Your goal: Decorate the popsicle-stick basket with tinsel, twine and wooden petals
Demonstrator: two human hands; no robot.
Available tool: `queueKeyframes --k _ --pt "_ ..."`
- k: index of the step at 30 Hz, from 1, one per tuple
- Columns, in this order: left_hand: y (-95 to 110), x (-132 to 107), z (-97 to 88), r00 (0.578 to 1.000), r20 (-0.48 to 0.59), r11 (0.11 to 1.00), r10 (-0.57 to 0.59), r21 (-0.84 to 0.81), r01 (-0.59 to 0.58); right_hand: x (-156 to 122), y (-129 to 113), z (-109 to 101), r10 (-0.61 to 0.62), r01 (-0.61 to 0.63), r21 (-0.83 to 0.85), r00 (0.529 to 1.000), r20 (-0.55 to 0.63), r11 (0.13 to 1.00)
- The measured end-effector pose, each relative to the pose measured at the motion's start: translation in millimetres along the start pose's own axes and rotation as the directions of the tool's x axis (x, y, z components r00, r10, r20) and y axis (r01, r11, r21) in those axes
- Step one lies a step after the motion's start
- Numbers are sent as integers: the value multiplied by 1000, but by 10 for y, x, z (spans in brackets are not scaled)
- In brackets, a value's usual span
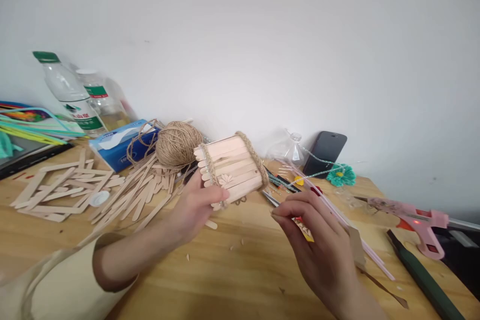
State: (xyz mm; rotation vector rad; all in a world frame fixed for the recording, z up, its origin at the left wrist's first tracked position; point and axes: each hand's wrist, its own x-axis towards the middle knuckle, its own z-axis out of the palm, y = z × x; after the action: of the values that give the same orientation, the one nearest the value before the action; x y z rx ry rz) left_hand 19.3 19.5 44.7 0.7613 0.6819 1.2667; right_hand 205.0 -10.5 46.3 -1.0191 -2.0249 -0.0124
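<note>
My left hand (198, 205) grips a craft-stick holder (236, 160), its thumb on the front near the lower left corner. Pale sticks lie side by side on it, and braided twine (255, 157) runs along both ends. A small wooden flower (225, 180) sits on the front, close to my thumb. To the right, apart from the holder, is my right hand (315, 240), thumb and forefinger pinched together. Whatever they hold, if anything, is too small to make out. A pointed metal tip (270, 199) shows just behind those fingers.
Loose craft sticks (63, 187), a twine ball (179, 142), a blue tissue box (123, 145) and bottles (71, 90) stand left. Rightward are a phone (325, 154), a teal pipe-cleaner flower (341, 175), a pink glue gun (412, 220) with a lit red light and a dark green tool (423, 275).
</note>
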Motion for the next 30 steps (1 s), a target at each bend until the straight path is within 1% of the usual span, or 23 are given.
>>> queueKeyframes --k 1,2,4,6,8,12,15,19,24,29,30 --pt "-14 -14 5 1000 8 1000 10 17 -10 50 -63 -37 -45 44 -19 998 -51 999" --pt "-29 -31 11 1000 14 999 18 32 -19 94 -118 -55 -82 80 -37 994 -78 996" --pt "-53 -67 24 1000 22 998 20 58 -22 161 -193 -40 -119 115 -56 989 -91 992" --pt "-69 -104 38 999 33 997 15 77 -18 196 -221 11 -134 131 -48 987 -88 990" --pt "-76 -134 50 997 69 995 26 97 -33 205 -218 61 -142 139 -40 987 -72 989" --pt "-88 -164 65 981 166 989 104 86 -119 197 -196 95 -174 172 -50 984 -31 984" --pt "-103 -168 68 977 167 987 133 72 -146 199 -195 93 -175 173 -54 984 -24 983" --pt "-120 -174 74 982 155 989 106 87 -120 208 -207 101 -163 162 -47 986 -25 986" --pt "-133 -181 71 983 148 988 109 89 -124 216 -224 93 -118 118 13 993 -13 993" --pt "-144 -191 33 971 203 990 125 32 -134 209 -240 74 -106 106 52 994 -8 993" --pt "-143 -193 30 974 195 992 115 29 -123 206 -243 73 -104 104 60 995 -5 993"
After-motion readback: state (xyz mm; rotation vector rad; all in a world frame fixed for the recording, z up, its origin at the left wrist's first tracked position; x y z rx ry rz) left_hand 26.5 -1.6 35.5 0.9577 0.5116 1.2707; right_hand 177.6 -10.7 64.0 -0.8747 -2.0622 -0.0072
